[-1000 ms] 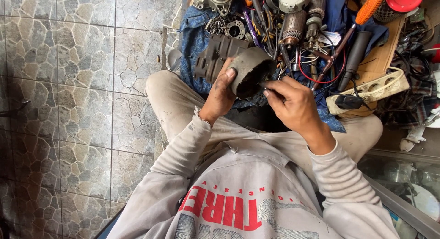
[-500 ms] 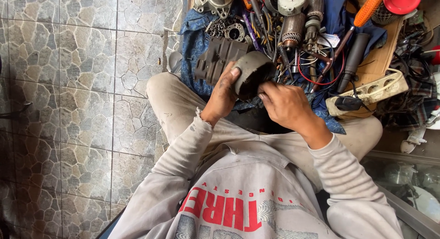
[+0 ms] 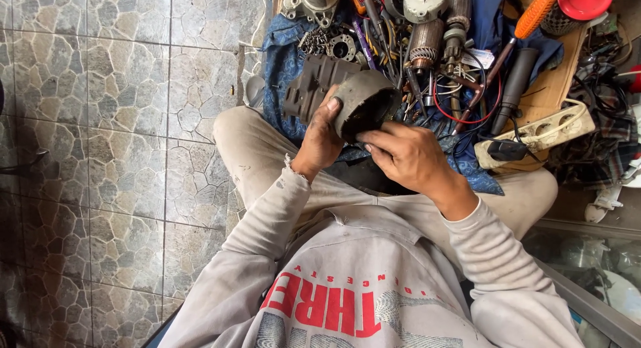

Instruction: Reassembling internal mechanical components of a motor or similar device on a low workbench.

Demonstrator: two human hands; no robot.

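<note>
The left hand grips the dark grey cylindrical metal housing from its side, thumb on the rim. Since a moment ago the right hand has closed in from below, and its fingers now pinch the lower edge. The housing is lifted, above the lap. Just beyond the hands lie copper-wound motor armatures on a blue cloth.

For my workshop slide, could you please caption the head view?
Seated on a tiled floor, left hand and right hand hold a dark round housing over scattered motor parts.
</note>
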